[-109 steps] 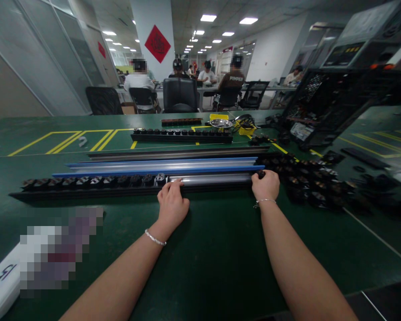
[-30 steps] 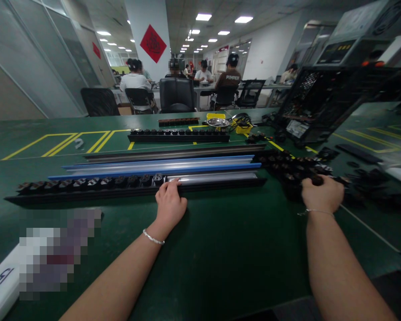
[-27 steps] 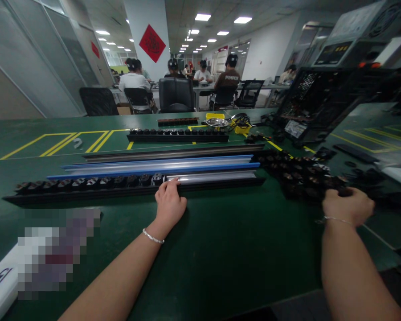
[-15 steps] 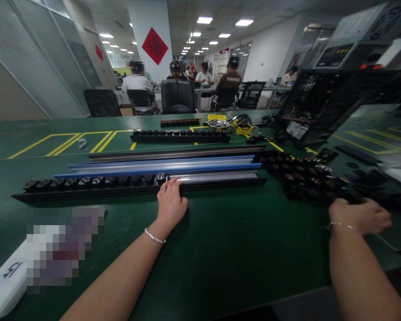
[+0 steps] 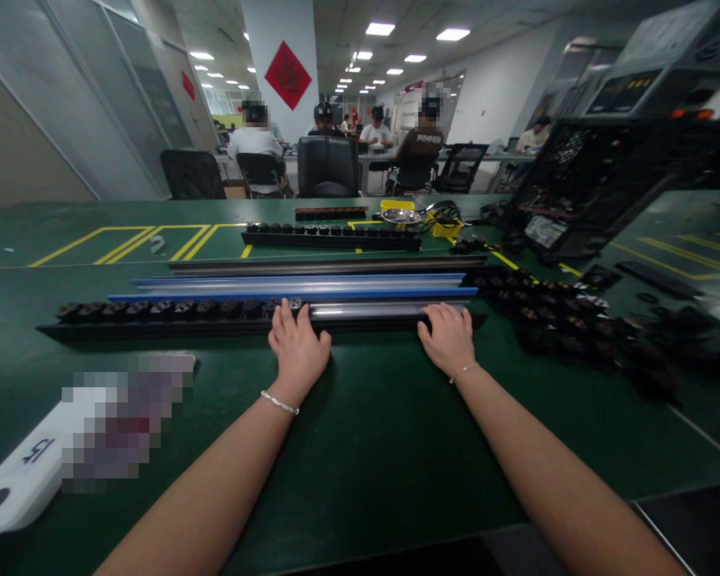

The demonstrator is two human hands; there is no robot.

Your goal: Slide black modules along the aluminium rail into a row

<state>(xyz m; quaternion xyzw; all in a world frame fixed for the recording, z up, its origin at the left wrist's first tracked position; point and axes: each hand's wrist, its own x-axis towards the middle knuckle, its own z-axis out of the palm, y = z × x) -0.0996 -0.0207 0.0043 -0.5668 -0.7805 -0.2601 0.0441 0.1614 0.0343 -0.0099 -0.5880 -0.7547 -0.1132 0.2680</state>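
Note:
A long black rail (image 5: 174, 329) lies across the table in front of me, its left part filled with a row of black socket-like modules (image 5: 156, 310). A bare silvery channel (image 5: 366, 310) runs on to its right end. My left hand (image 5: 297, 346) is over the rail, with fingertips on the last modules of the row and the thumb at the near side. Near the right end, my right hand (image 5: 447, 336) has its fingers bent over the rail. What lies under those fingertips is hidden.
Behind the rail lie blue-edged strips (image 5: 300, 288) and another filled rail (image 5: 330, 236). A pile of black modules (image 5: 570, 316) spreads to the right, below an open computer case (image 5: 570, 184). At the left lies a white device (image 5: 30, 456). People sit at far desks.
My right hand has moved left from beside the pile onto the right end of the rail. My left hand stays at the end of the module row. The view has shifted slightly.

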